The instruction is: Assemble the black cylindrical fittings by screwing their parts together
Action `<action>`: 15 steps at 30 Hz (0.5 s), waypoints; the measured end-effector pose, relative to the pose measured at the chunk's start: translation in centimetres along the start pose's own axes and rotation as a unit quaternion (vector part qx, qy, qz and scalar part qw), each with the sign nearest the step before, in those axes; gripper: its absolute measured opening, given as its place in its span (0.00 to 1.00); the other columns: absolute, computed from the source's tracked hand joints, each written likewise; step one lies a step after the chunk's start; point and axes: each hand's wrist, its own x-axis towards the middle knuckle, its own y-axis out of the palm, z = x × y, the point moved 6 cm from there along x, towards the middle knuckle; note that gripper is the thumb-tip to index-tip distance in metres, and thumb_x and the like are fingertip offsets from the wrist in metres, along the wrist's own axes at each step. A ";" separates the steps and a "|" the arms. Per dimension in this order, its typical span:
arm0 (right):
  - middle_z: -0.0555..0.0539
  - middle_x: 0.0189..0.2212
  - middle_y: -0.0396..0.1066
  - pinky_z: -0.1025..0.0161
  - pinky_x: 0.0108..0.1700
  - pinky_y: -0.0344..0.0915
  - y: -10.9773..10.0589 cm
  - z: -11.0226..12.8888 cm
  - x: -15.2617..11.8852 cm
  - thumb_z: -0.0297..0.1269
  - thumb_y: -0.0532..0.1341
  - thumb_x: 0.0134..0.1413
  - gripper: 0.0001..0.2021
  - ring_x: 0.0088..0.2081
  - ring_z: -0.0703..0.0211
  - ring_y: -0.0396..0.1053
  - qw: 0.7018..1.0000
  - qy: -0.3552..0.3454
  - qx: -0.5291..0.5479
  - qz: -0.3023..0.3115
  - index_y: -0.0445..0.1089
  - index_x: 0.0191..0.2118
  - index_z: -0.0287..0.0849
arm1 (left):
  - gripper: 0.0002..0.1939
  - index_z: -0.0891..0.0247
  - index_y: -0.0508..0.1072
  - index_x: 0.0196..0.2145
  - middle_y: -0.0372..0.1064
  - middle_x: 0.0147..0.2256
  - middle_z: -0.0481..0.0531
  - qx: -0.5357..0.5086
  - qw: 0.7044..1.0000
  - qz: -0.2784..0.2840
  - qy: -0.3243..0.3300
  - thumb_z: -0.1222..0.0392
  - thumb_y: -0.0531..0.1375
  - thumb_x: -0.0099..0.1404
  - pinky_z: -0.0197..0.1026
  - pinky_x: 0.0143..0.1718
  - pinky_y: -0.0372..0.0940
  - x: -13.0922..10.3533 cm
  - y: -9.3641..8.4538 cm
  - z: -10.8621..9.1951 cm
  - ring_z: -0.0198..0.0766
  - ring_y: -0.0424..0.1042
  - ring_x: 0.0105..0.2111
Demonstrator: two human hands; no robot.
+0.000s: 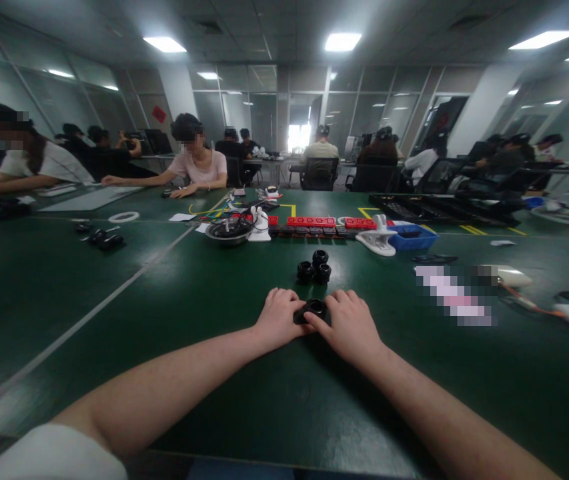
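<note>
A small black part with a round opening on top [316, 307] lies at the table's middle, between my two hands. My left hand [278, 316] closes on its left side, the thumb along the near edge. From the right, my right hand [353, 325] grips it too, with the thumb across its front; some of the part is hidden behind the fingers. Just beyond my hands, three glossy black ring-topped pieces [305, 271] stand close together on the green table [204, 293].
Red socket strips [311, 221], a metal bowl of dark cable [229, 230], a white clip stand [378, 237] and a blue tray [413, 237] line the far side. A white device [511, 275] lies right. Opposite, a person in pink [199, 167] sits at the table.
</note>
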 end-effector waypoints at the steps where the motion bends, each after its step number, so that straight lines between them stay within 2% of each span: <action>1: 0.42 0.31 0.65 0.58 0.37 0.55 0.0 0.0 0.0 0.54 0.48 0.50 0.22 0.36 0.53 0.60 1.000 0.002 -0.004 0.000 0.67 0.29 0.39 | 0.19 0.60 0.71 0.32 0.61 0.32 0.50 0.000 1.000 0.000 0.001 0.42 0.57 0.49 0.47 0.43 0.54 0.0 0.0 -0.1 0.41 0.58 0.36; 6: 0.42 0.31 0.65 0.58 0.36 0.54 0.1 0.2 0.1 0.54 0.47 0.51 0.22 0.36 0.53 0.60 1.000 0.013 -0.010 0.004 0.66 0.29 0.40 | 0.19 0.61 0.71 0.30 0.61 0.33 0.51 -0.009 1.000 0.008 0.008 0.43 0.57 0.49 0.48 0.45 0.53 -0.1 -0.1 -0.9 0.41 0.58 0.37; 15: 0.43 0.30 0.66 0.61 0.37 0.54 0.3 0.4 0.2 0.46 0.52 0.50 0.15 0.36 0.55 0.60 0.999 0.005 0.042 0.028 0.67 0.32 0.39 | 0.19 0.61 0.71 0.31 0.61 0.33 0.50 -0.015 1.000 0.008 0.012 0.43 0.58 0.49 0.50 0.46 0.52 -0.3 0.1 -1.3 0.41 0.58 0.37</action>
